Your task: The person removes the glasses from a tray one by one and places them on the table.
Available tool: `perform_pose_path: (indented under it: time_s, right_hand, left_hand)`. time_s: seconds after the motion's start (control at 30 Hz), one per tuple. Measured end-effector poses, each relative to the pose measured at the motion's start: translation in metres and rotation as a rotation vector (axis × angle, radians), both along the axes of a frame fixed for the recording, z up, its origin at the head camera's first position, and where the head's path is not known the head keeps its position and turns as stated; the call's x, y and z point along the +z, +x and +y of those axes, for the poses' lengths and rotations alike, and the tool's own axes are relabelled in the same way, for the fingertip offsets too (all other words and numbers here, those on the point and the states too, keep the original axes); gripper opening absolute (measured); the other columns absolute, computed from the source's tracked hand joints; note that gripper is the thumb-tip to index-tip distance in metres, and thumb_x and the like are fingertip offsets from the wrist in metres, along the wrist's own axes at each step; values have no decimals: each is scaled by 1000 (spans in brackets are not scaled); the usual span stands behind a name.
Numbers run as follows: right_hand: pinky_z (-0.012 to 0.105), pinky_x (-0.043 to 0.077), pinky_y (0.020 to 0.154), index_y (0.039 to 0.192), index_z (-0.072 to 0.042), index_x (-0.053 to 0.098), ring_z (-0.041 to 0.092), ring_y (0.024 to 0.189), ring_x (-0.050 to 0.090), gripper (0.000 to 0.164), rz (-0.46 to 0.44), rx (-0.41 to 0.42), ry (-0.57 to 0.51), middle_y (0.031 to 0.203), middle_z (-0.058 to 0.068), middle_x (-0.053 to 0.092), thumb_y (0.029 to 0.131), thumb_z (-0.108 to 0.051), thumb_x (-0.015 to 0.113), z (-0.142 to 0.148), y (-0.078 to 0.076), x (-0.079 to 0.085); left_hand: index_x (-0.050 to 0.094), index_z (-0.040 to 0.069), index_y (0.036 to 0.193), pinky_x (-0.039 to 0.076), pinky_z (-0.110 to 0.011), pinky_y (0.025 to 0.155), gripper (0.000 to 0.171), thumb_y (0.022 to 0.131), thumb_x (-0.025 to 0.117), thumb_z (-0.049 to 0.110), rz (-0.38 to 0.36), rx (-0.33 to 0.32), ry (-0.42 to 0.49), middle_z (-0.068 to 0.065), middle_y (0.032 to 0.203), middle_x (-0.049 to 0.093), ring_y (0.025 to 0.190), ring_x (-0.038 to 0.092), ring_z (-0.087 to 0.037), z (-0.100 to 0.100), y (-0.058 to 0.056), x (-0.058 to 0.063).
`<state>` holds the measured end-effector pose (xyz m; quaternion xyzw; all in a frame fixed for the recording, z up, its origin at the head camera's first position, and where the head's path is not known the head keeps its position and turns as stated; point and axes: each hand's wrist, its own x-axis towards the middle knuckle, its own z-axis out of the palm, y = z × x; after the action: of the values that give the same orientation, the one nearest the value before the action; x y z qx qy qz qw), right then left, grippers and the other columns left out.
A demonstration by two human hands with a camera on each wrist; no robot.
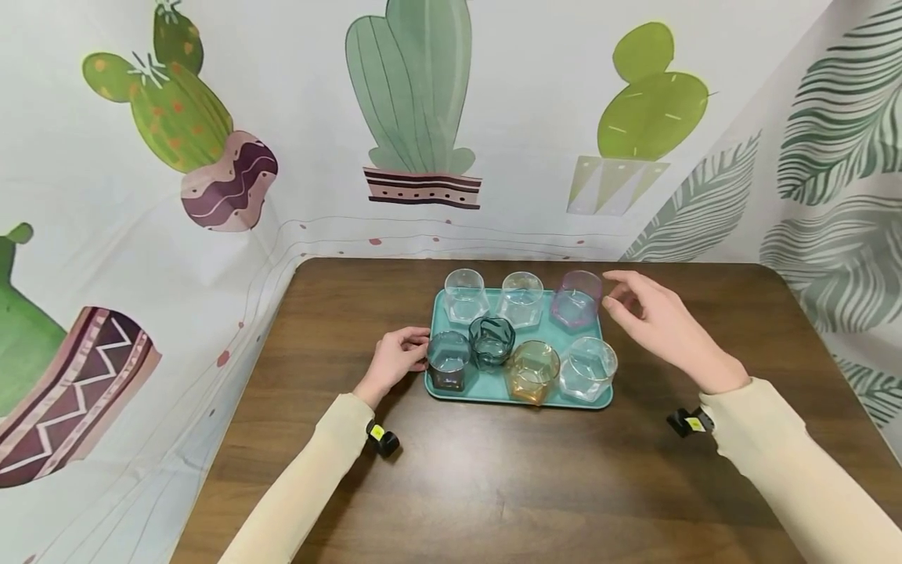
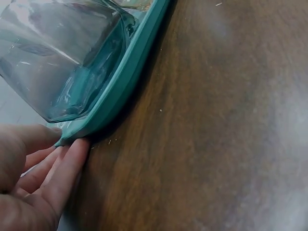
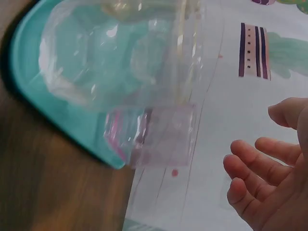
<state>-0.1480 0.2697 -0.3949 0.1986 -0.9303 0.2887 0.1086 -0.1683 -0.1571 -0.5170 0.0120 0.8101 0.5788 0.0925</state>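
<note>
Glossy, see-through tumblers (image 1: 533, 370) look like glass, the tray (image 1: 486, 387) smooth plastic, the table (image 1: 507, 486) softly shining wood.

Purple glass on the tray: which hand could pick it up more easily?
Probably the right hand: it is close beside the purple glass and holds nothing. The left hand pinches the opposite end of the tray.

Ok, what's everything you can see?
Wooden table: 1, brown, under tray
Rectangular tray: 1, turquoise, on table
Clear glasses: 3, colourless, two back, one front right
Lilac glass: 1, purple, back right
Smoky glass: 1, grey, front left
Wavy glass: 1, dark teal, beside smoky
Amber glass: 1, golden, beside wavy
Cactus-print backdrop: 1, white, behind table
Wrist cameras: 2, black, at cuffs
Sleeves: 2, cream, arms
Left hand: 1, pinching tray
Right hand: 1, near lilac glass
</note>
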Motion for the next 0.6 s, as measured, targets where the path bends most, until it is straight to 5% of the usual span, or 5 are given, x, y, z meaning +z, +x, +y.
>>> perform_pose_path:
  time_s: [0.6]
  right_hand:
    - [44,60,76,144,-3,55,23,97,69,45,-143,160,63,119,14,70,104,-22,64,-57,-30,34]
  left_hand:
    - [66,4,139,67,-34,69,41,98,71,4,-76,-9,59,-19,121,68,92,69,-17,2,-5,2]
